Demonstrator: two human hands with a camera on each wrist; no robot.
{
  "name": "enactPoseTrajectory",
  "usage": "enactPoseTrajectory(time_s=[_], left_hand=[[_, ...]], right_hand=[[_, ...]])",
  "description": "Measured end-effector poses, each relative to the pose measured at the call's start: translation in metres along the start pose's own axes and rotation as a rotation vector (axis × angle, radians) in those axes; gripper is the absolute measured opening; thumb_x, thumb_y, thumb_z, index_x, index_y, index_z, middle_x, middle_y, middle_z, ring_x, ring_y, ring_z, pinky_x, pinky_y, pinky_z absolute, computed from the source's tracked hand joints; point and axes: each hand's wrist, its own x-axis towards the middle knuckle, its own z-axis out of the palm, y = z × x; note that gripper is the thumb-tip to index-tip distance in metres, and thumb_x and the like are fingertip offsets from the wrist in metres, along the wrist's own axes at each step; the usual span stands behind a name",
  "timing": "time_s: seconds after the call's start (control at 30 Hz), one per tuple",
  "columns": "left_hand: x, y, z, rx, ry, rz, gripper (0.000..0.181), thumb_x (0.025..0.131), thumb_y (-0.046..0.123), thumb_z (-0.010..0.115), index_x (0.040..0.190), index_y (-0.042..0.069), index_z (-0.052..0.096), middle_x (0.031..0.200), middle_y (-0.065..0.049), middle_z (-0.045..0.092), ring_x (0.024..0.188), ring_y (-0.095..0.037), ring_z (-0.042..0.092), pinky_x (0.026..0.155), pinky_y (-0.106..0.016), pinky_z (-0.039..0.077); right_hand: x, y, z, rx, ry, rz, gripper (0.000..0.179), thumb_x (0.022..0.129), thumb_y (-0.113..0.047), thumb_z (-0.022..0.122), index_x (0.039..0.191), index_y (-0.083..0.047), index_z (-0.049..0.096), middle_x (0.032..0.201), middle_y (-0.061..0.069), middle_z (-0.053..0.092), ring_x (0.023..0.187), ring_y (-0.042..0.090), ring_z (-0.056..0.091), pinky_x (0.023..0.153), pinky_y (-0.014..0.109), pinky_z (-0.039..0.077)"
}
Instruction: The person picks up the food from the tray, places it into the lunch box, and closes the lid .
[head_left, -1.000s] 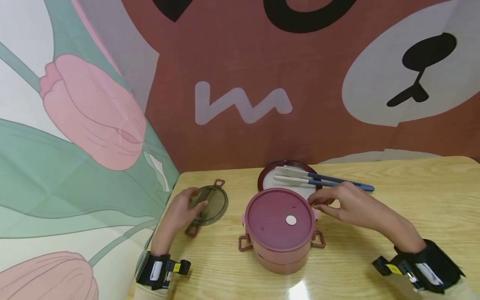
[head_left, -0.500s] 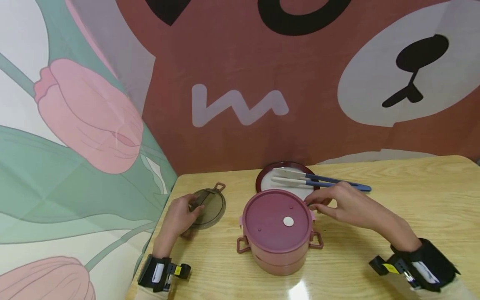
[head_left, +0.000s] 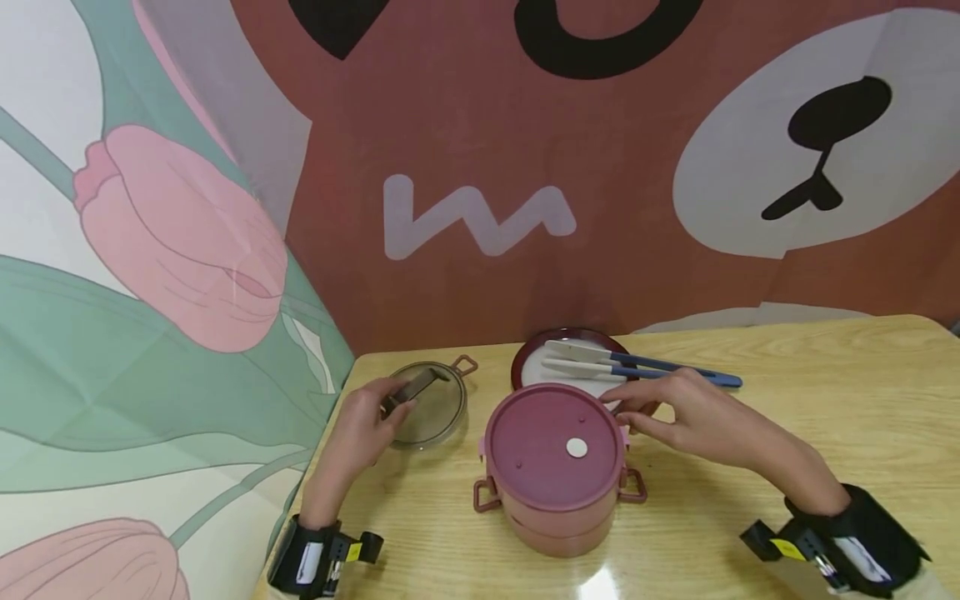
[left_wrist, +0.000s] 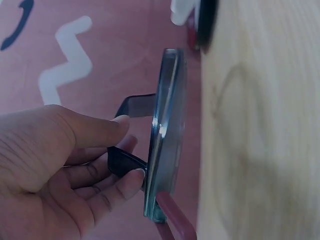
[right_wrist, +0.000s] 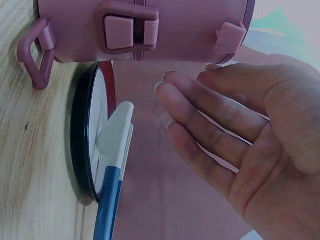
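My left hand (head_left: 362, 427) pinches the dark strap handle (left_wrist: 129, 162) of a round glass lid (head_left: 442, 417) between thumb and fingers. In the left wrist view the lid stands off the wooden table, with a shadow under it and a reddish loop (left_wrist: 176, 217) at its edge. A pink pot (head_left: 561, 537) with a darker lid (head_left: 536, 437), side loops and clips stands on the table in front of me. Over the pot's right back rim lies my right hand (head_left: 678, 408), its fingers loosely bent. Between those fingers nothing shows in the right wrist view; fingertips are close to a pink clip (right_wrist: 231, 39).
Behind the pot is a white plate with a dark red rim (head_left: 519, 367). Tongs (head_left: 675, 367) with white tips and blue handles lie across it. A printed cloth (head_left: 480, 292) hangs at the table's back edge and left side.
My left hand has lifted the glass lid off the table, and the lid has shifted slightly right. The right hand stays by the pot's rim, moving slightly left.
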Motion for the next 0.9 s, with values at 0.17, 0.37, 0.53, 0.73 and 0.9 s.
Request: enactPoseTrajectory(time_s=[0.17,0.37,0.53,0.73,0.9], left_hand=[[-0.001,0.022,-0.009,0.013,0.066,0.101,0.029,0.095,0.013,0.073,0.123,0.006,0.071,0.093,-0.003,0.071,0.071,-0.009,0.057,0.062,-0.024,0.048],[-0.005,0.047,-0.017,-0.001,0.088,0.154,0.031,0.099,0.017,0.070,0.128,0.007,0.069,0.099,-0.003,0.070,0.067,-0.006,0.052,0.061,-0.024,0.046],[-0.007,0.062,-0.022,-0.022,0.141,0.197,0.032,0.099,0.017,0.069,0.130,0.010,0.068,0.104,-0.002,0.070,0.070,-0.006,0.052,0.062,-0.025,0.046],[-0.011,0.081,-0.025,-0.063,0.149,0.297,0.035,0.098,0.013,0.069,0.133,0.013,0.067,0.107,0.001,0.070,0.074,-0.005,0.052,0.062,-0.026,0.047],[-0.017,0.093,-0.022,-0.104,0.079,0.327,0.035,0.099,0.013,0.068,0.135,0.015,0.066,0.111,0.002,0.068,0.077,-0.003,0.053,0.064,-0.025,0.050]], right_hand=[[-0.001,-0.001,0.000,-0.001,0.014,0.004,0.026,0.101,-0.021,0.067,0.127,-0.021,0.071,0.101,-0.014,0.077,0.089,0.000,0.072,0.060,0.020,0.050],[0.000,0.000,0.001,-0.008,0.012,0.027,0.027,0.100,-0.020,0.068,0.127,-0.022,0.071,0.101,-0.015,0.077,0.089,0.000,0.072,0.060,0.020,0.049],[0.000,-0.002,0.001,-0.038,0.057,0.029,0.027,0.099,-0.015,0.068,0.126,-0.017,0.072,0.098,-0.013,0.078,0.085,0.000,0.072,0.057,0.020,0.047],[0.000,-0.001,0.002,-0.058,0.106,0.035,0.027,0.099,-0.012,0.067,0.125,-0.017,0.072,0.095,-0.011,0.079,0.081,0.004,0.073,0.056,0.020,0.047],[0.001,0.000,0.003,-0.057,0.114,0.048,0.027,0.099,-0.013,0.067,0.125,-0.018,0.072,0.095,-0.014,0.078,0.082,0.002,0.072,0.056,0.020,0.047]])
